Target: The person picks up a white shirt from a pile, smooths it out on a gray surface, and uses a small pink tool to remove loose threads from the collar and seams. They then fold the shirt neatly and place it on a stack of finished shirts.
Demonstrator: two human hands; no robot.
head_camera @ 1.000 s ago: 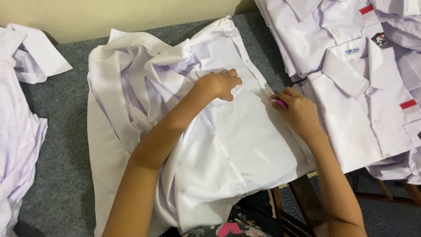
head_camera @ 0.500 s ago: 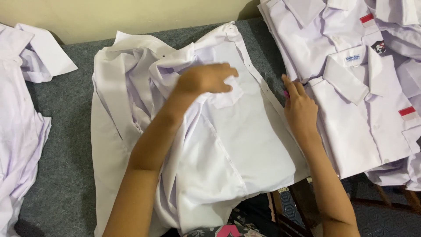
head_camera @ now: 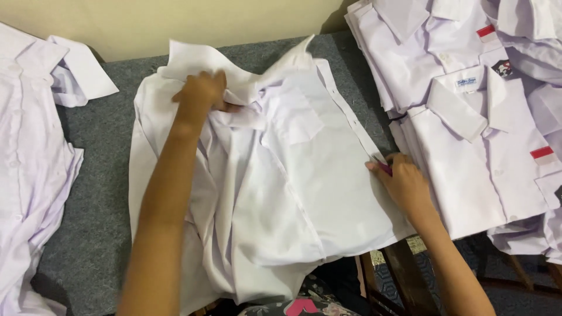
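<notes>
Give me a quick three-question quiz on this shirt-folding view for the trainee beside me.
1. True or false: the left hand grips the white shirt near its collar.
2. Where does the right hand rest? A) on the grey surface B) on the shirt's buttoned edge C) on the wall
3. Fill in: the stacked shirts on the right carry small ___ and white patches.

Key: 1 true; 2 B; 3 red.

Left hand extended forward, fingers curled closed; right hand low, palm down, fingers closed.
</notes>
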